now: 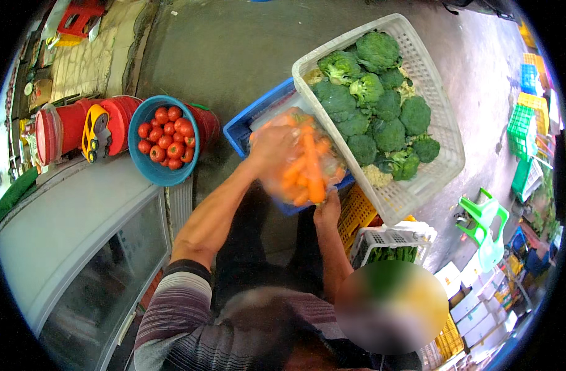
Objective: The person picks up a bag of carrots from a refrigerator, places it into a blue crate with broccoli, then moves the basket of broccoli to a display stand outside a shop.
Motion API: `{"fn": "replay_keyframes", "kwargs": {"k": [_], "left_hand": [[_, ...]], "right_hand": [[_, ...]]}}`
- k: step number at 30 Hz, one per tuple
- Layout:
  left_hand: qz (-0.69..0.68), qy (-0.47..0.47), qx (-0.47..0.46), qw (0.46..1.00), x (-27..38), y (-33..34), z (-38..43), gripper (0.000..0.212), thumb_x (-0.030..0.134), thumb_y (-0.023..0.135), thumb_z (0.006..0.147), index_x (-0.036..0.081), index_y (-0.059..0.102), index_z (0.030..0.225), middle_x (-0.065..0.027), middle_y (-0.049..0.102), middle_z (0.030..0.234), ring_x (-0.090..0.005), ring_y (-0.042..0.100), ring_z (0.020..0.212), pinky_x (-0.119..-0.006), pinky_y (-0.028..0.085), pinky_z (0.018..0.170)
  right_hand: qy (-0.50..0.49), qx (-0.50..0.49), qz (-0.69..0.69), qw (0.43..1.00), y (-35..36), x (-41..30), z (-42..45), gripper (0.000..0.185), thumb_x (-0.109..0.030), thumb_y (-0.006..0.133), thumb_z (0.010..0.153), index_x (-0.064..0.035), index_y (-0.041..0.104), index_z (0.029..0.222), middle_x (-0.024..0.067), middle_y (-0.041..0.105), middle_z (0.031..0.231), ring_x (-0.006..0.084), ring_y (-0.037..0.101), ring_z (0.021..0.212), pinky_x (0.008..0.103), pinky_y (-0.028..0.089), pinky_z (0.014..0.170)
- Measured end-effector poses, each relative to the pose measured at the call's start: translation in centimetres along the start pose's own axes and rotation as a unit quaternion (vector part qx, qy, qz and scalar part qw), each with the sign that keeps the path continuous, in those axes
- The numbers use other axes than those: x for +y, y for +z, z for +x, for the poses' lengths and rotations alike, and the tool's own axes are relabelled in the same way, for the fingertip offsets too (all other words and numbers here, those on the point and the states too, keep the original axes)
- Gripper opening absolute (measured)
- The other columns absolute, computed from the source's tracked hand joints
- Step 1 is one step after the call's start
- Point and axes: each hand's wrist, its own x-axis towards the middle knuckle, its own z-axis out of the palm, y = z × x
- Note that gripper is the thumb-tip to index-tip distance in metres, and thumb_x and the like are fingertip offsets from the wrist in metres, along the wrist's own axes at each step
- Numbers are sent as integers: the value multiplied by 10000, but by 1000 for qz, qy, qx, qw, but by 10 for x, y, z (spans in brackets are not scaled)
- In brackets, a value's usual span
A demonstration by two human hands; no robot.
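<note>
Several orange carrots (313,162) lie in a clear plastic bag (292,183) over a blue plastic crate (260,99). My left hand (273,146) is on the upper left of the bagged carrots, blurred; its grip is unclear. At the bag's lower right edge, my right hand (328,208) has its fingers closed on the plastic. To the right, a white plastic basket (443,139) holds broccoli heads (387,134) and some cauliflower (376,176). It overlaps the blue crate and hides part of it.
A blue basin (141,160) of tomatoes (165,141) stands at left beside red buckets (70,130) and a yellow toy car (96,132). A glass-fronted white cabinet (93,204) is below them. Yellow crates (355,215) and a green stool (487,220) are at right.
</note>
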Motion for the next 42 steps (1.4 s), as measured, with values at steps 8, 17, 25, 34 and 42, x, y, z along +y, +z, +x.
{"fn": "replay_keyframes", "kwargs": {"k": [8,17,25,34,42], "left_hand": [[7,-98,-41,994,-61,-7,3,318,232,450,896,-24,499,714,-216,489,671,-384,496,628,-417,397,566],[41,-154,-34,987,-101,25,-3,408,336,422,899,9,536,684,-189,557,642,-358,560,628,-419,428,593],[115,-64,-15,991,-91,45,-29,353,294,478,864,20,550,653,-191,574,656,-371,556,628,-453,425,612],[96,-79,-19,992,-82,46,-27,348,295,477,865,2,562,699,-208,584,695,-382,556,685,-467,424,654],[86,-81,-2,993,-86,51,-27,367,308,459,875,6,571,699,-207,575,675,-381,556,643,-458,433,617]], "right_hand": [[160,16,157,974,33,38,6,147,-225,444,899,-95,487,951,2,457,773,102,448,682,254,372,614],[44,-112,-223,967,-4,108,90,362,-278,445,915,-11,489,1156,52,557,922,162,522,810,282,415,708],[-1,-149,-401,904,-8,27,30,312,-162,511,870,30,532,1115,80,597,975,159,550,889,275,420,810],[-279,-52,-307,908,-12,-212,-26,293,-135,585,788,7,557,1044,177,583,1008,330,549,966,368,408,868],[-188,-124,-610,760,-37,-185,24,365,-261,590,799,-30,525,1075,198,592,935,370,571,845,415,452,732]]}}
